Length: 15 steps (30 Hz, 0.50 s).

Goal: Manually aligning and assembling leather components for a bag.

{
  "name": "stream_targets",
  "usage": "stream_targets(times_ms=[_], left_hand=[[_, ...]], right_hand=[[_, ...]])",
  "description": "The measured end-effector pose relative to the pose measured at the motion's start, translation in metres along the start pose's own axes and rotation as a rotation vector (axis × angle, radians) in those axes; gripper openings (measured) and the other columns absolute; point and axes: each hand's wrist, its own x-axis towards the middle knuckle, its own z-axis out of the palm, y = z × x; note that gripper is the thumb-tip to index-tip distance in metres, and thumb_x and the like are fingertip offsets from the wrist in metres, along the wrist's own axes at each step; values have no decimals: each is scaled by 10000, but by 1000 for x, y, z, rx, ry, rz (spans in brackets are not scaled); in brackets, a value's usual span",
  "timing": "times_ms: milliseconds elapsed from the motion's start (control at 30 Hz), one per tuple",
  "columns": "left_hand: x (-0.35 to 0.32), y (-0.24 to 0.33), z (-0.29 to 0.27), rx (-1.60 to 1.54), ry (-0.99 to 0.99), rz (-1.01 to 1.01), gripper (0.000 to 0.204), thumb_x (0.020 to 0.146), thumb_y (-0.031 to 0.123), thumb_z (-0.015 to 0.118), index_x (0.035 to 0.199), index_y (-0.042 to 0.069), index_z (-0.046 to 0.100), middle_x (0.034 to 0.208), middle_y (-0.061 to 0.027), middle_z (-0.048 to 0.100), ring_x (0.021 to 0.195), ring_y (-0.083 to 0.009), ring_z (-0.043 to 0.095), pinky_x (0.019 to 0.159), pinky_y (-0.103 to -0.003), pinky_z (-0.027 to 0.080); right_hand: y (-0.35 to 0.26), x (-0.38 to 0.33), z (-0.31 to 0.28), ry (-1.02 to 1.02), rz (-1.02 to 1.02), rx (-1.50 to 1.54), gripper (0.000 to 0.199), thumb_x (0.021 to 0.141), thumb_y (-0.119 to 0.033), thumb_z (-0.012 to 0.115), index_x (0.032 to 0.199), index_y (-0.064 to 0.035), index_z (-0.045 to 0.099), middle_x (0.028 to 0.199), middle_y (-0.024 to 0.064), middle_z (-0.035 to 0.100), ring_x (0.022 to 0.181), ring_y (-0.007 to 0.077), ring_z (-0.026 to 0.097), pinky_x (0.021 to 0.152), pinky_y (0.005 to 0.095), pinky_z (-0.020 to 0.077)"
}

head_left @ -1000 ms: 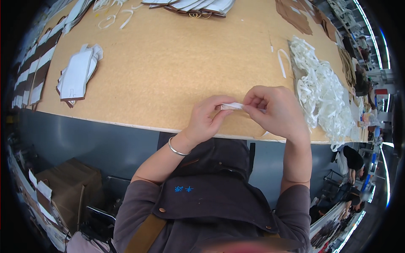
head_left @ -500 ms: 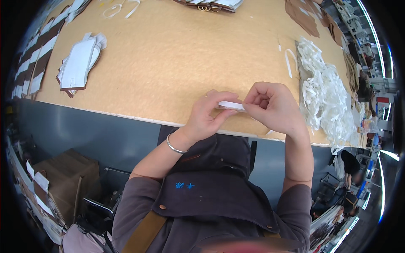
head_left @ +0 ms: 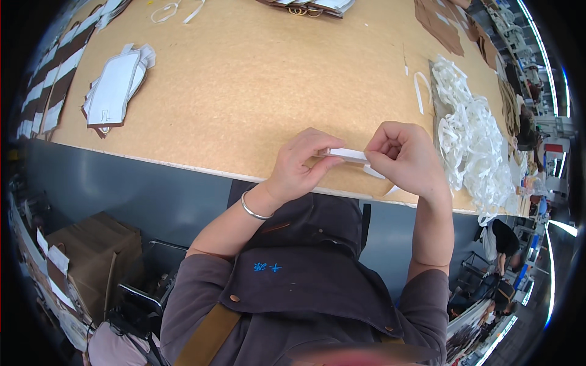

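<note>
Just above the table's front edge, my left hand (head_left: 300,162) pinches one end of a narrow, flat white piece (head_left: 348,155) between thumb and fingers. My right hand (head_left: 404,160) has its thumb and forefinger pressed together at the piece's other end, with the remaining fingers curled in. Below the right fingertips a thin white strip (head_left: 374,172) hangs loose. Whether the strip is joined to the piece is hidden by those fingers.
A heap of tangled white strips (head_left: 473,137) lies right of my right hand on the tan table (head_left: 244,79). At the left sits a stack of white-faced brown pieces (head_left: 113,88). More brown pieces (head_left: 439,24) lie far right. A brown box (head_left: 97,256) stands below, left.
My right hand has shifted a little to the right, away from my left hand. More of the white piece shows between them, and a loose white strip now appears under the right fingers.
</note>
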Motion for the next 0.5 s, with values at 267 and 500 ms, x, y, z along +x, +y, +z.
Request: stream_targets(times_ms=[267,500], left_hand=[[3,2,-1,33,4,39,222,720,-39,683,920,42,629,809,-84,604,709,-199,600,589,-276,514],[5,-7,-4,99,-81,175,187,688,-56,694,836,46,639,785,-76,609,679,-189,592,545,-279,485]], right_hand=[[0,2,-1,4,-27,-28,68,665,-78,627,677,-11,623,568,47,590,512,103,552,496,234,426],[1,-4,-16,-48,-52,-28,102,714,-101,641,700,-3,617,562,47,589,494,88,537,474,232,411]])
